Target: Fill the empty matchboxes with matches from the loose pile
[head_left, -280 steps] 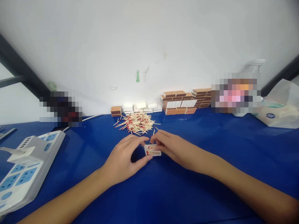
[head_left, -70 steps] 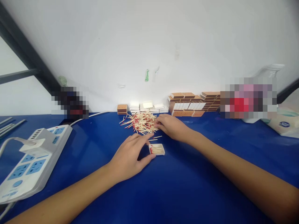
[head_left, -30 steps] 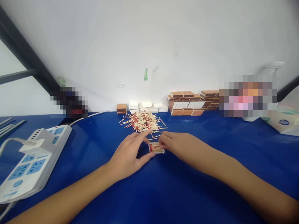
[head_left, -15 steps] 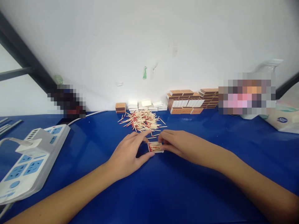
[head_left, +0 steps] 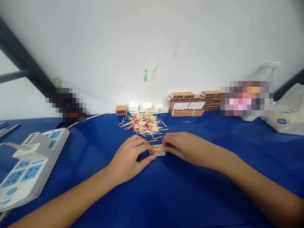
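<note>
One white tray (head_left: 161,155) of matches (head_left: 157,151), centre of frame
Left hand (head_left: 133,153) clasps its left end between thumb and fingers, likely bracing it; right hand (head_left: 181,145) curls at the other end (pinching or not, I cannot tell).

Blue tabletop (head_left: 152,196) with a heap of loose matches (head_left: 145,124), small white tray (head_left: 162,154), stacked matchboxes (head_left: 186,106), power strip (head_left: 30,172)

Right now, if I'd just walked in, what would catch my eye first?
Probably the loose heap of red-tipped matches toward the back of the blue table. Nearer, the left hand and right hand meet at a small white tray with matches inside. Stacked matchboxes line the wall, right of the heap.
</note>
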Action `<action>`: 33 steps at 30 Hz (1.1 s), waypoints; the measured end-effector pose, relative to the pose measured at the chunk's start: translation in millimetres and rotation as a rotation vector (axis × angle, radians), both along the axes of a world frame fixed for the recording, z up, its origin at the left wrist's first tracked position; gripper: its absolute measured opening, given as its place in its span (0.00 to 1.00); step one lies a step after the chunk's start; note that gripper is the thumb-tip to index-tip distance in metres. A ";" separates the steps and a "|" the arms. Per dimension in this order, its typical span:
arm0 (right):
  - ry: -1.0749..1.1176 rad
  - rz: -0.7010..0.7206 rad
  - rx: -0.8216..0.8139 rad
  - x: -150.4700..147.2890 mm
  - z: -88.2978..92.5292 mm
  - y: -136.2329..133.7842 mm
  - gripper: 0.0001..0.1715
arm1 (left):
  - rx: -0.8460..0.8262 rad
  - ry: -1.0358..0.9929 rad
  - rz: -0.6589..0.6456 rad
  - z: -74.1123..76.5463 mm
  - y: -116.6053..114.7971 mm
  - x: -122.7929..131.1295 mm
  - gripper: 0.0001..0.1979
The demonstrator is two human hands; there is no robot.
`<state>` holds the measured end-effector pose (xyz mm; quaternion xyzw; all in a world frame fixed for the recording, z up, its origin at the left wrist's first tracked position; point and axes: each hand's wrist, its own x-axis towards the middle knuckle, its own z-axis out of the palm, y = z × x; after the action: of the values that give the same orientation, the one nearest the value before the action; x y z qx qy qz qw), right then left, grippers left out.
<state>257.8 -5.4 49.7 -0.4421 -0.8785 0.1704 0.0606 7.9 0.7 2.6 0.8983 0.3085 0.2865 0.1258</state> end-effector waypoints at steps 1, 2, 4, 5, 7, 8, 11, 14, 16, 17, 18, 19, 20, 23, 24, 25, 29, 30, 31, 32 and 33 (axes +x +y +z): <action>-0.010 -0.002 0.016 -0.3 -0.3 -0.1 0.10 | 0.000 -0.004 0.000 0.6 -0.1 0.2 0.10; -0.022 -0.003 0.032 -0.4 -0.7 -0.2 0.10 | -0.002 -0.010 0.002 1.2 -0.3 0.5 0.10; -0.041 0.001 0.059 -0.1 -0.9 -0.7 0.10 | -0.005 -0.025 0.008 1.9 -0.6 0.8 0.12; -0.044 0.007 0.068 0.2 -0.7 -1.1 0.11 | -0.006 -0.030 0.014 1.8 -0.7 0.9 0.14; -0.043 0.024 0.078 1.1 0.2 -2.1 0.11 | -0.005 -0.034 0.030 0.7 -0.8 0.8 0.17; -0.042 0.033 0.082 1.6 0.9 -2.6 0.11 | -0.006 -0.031 0.038 0.0 -0.8 0.7 0.18; -0.043 0.047 0.085 2.5 2.1 -3.6 0.10 | -0.008 -0.023 0.039 -1.2 -0.8 0.6 0.18; -0.028 0.032 0.075 1.8 1.3 -3.5 0.10 | -0.005 -0.025 0.011 0.0 -0.9 0.7 0.15; -0.002 0.022 0.068 0.4 -0.3 -3.1 0.10 | -0.004 -0.024 0.007 1.0 -1.1 0.7 0.14; 0.013 0.022 0.065 -0.3 -1.2 -3.0 0.11 | -0.005 -0.022 0.012 1.2 -1.2 0.7 0.15; 0.025 0.024 0.062 -0.9 -2.0 -2.9 0.12 | -0.007 -0.020 0.018 1.2 -1.3 0.7 0.15; 0.033 0.029 0.060 -1.4 -2.8 -2.9 0.12 | -0.009 -0.019 0.026 1.1 -1.3 0.6 0.16; 0.038 0.034 0.059 -1.7 -3.4 -2.9 0.13 | -0.011 -0.018 0.032 0.8 -1.3 0.5 0.17; 0.044 0.042 0.064 -1.8 -4.2 -3.0 0.14 | -0.011 -0.016 0.042 0.0 -1.2 0.4 0.19; 0.049 0.045 0.062 -1.7 -4.2 -2.8 0.13 | -0.012 -0.015 0.044 -0.1 -1.2 0.4 0.19; 0.054 0.049 0.059 -1.7 -4.1 -2.4 0.13 | -0.014 -0.014 0.045 -0.1 -1.2 0.4 0.19; 0.058 0.070 0.041 -2.7 -3.7 0.3 0.09 | -0.022 -0.014 0.049 -0.4 -1.5 0.4 0.20; 0.056 0.074 0.040 -3.1 -3.8 0.9 0.09 | -0.022 -0.014 0.049 -0.6 -1.6 0.4 0.20; 0.056 0.077 0.042 -3.4 -4.1 1.4 0.09 | -0.021 -0.014 0.049 -0.9 -1.6 0.3 0.20; 0.058 0.080 0.045 -3.6 -4.6 1.7 0.09 | -0.019 -0.014 0.048 -1.2 -1.6 0.3 0.20; 0.065 0.086 0.052 -3.7 -5.3 1.8 0.09 | -0.017 -0.013 0.047 -1.5 -1.6 0.3 0.21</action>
<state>254.0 -3.6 44.4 -0.3965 -0.8984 0.1640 0.0931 8.2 -0.9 1.1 0.8879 0.3312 0.2924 0.1288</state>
